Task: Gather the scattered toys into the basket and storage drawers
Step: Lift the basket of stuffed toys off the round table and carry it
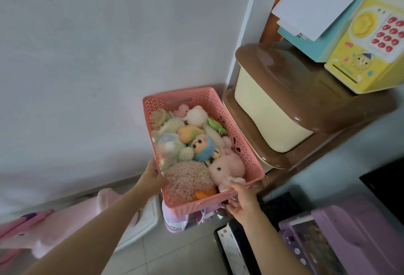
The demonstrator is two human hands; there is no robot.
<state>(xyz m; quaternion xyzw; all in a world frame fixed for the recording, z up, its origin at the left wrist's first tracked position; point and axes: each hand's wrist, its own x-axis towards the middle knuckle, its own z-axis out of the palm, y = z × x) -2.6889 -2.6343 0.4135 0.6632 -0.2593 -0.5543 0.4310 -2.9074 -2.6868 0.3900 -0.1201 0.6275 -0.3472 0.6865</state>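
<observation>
Here the toy-filled basket (238,143) sits between both hands, left (153,178) and right (242,200) grip curled on its near rim.

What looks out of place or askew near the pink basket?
The white papers on the shelf at upper right lie skewed and overhang the teal box. A pink plush toy lies on the floor at lower left, outside the pink basket.

Soft, even daylight fills the room; shadows faint, no glare. Wide-angle lens bends the edges, corners slightly smeared.
</observation>
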